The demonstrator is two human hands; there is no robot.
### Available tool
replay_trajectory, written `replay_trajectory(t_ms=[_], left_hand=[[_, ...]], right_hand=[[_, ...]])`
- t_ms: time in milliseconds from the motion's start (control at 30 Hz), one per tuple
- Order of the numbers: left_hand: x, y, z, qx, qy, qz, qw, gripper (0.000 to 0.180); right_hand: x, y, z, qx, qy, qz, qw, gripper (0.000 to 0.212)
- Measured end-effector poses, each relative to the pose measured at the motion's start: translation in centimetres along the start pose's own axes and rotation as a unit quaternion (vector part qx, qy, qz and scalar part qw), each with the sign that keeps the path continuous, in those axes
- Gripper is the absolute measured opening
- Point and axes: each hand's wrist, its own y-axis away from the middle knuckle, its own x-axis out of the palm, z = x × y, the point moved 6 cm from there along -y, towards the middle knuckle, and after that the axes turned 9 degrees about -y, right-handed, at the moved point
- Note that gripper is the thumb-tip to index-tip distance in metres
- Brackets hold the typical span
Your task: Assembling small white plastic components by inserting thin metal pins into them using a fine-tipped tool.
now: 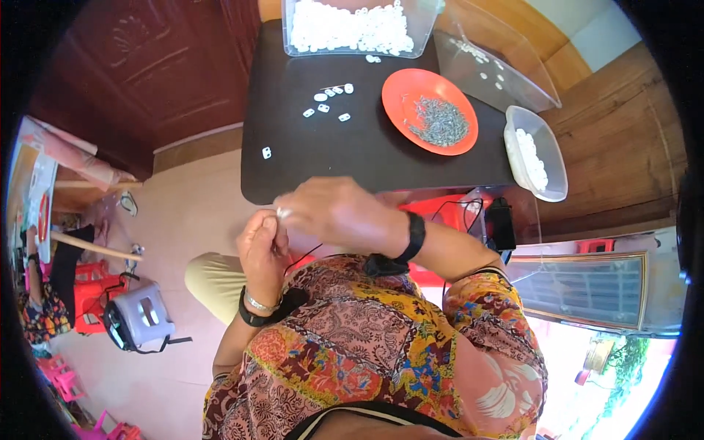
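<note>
Grey bits (444, 123) on red plate (400, 97), white pieces (352, 29) in clear bin (423, 31)

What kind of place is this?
Maybe a room in a home, used as a little workspace, though I'm unsure. There's a carved dark red panel, like a door, and a dark table with a red plate of grey bits and a clear bin of white pieces.

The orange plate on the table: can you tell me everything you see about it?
The orange plate is round, shallow and a bit shiny, and looks like plastic. It sits right way up on the dark table, toward the right side. A heap of small grey, metal-looking pieces lies in it, leaving its left part mostly bare. The left hand and right hand aren't touching it.
</note>
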Motion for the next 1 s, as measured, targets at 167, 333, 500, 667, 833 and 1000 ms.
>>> replay_trajectory(t_ms=[167,333,500,667,833,1000], left_hand=[[-2.1,-0.2,0.4,0.005,-0.021,0.014,1.000,0.024],[-2.7,-0.5,0.3,0.004,0.027,-0.013,1.000,0.023],[-2.7,-0.4,0.3,-0.005,0.007,-0.003,1.000,0.023],[-2.7,-0.2,0.4,-0.014,-0.006,0.006,1.000,0.025],[-2.3,0.2,0.3,-0.026,-0.032,0.006,0.999,0.025],[-2.4,0.3,0.8,-0.034,-0.025,0.019,0.999,0.024]], right_hand=[[-14.3,-1.1,-6.4,0.071,0.205,-0.144,0.966,0.020],[-29.6,1.0,-15.6,0.253,0.524,-0.125,0.804,0.024],[-27.9,0.3,-16.5,0.308,0.353,-0.146,0.871,0.023],[-14.8,-2.3,-18.4,0.274,0.174,0.056,0.944,0.022],[-8.1,-2.7,-20.8,0.344,0.171,0.155,0.910,0.020],[-7.4,-2.8,-22.7,0.303,0.205,0.155,0.918,0.022]])
